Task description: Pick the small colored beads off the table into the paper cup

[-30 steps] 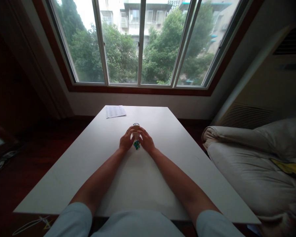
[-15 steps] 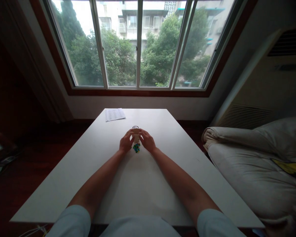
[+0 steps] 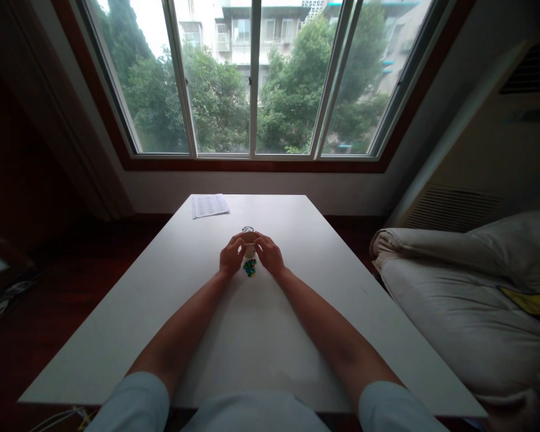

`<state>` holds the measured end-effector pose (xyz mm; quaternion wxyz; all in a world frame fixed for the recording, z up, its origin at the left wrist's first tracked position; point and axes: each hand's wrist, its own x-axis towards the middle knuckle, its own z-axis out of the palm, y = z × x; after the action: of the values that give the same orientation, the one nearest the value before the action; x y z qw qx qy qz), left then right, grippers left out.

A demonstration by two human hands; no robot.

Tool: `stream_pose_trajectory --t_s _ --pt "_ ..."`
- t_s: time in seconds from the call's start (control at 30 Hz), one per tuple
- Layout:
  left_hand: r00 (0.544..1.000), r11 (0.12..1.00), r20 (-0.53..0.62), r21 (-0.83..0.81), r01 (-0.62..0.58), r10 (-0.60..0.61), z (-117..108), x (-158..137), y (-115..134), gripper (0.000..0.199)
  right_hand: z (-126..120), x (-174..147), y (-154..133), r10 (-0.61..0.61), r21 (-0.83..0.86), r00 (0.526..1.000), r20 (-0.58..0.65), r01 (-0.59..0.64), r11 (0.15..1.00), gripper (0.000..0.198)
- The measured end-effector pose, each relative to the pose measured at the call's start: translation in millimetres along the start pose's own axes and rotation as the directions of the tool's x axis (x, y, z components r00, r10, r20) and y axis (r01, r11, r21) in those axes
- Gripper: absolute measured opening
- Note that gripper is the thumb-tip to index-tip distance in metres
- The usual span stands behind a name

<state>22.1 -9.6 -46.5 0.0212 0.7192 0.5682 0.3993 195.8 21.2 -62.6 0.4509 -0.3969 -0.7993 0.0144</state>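
Note:
My left hand (image 3: 232,254) and my right hand (image 3: 269,254) meet over the middle of the white table (image 3: 261,336), with fingers bent and pinched. Between their fingertips runs a thin pale strip (image 3: 250,244); its exact kind is too small to tell. Just behind it shows a small tan rounded thing (image 3: 249,237), partly covered by my fingers. A little pile of blue, green and yellow pieces (image 3: 250,267) lies on the table just below my hands. Beyond my fingers sits a small dark-rimmed ring shape (image 3: 248,229).
Sheets of printed paper (image 3: 210,206) lie at the table's far left corner. Past the far edge is a wide window (image 3: 252,90). Folded pale bedding (image 3: 459,288) lies to the right, beside a large vented unit (image 3: 459,204). Cables (image 3: 0,306) lie on the floor at left.
My fingertips have drawn slightly closer together, and the pale strip between them shows more plainly. The view has shifted a little; the coloured pile stays where it was.

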Motion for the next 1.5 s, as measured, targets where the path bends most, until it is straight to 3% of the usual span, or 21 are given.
stream_pose_trajectory --t_s 0.6,0.97,1.2,1.5 --pt "1.0 1.0 0.005 0.019 -0.014 0.014 2.9 -3.8 -1.9 0.021 1.6 -1.5 -1.5 0.029 0.097 0.999 0.013 -0.031 0.995 0.02" --pt "0.998 0.992 0.056 0.122 -0.005 -0.002 -4.3 -6.5 2.5 0.023 -2.0 -2.7 0.1 -0.026 0.013 0.999 0.04 0.026 1.0 0.02" --pt "0.998 0.988 0.066 0.151 -0.018 0.008 -1.0 -7.1 4.4 0.02 -0.6 -4.5 -6.2 -0.004 0.045 1.0 0.012 0.004 0.999 0.009" --pt "0.998 0.984 0.049 0.172 -0.042 0.034 3.4 -5.6 1.1 0.021 5.6 -4.4 -2.8 0.016 -0.038 1.0 0.021 -0.015 0.999 0.016"
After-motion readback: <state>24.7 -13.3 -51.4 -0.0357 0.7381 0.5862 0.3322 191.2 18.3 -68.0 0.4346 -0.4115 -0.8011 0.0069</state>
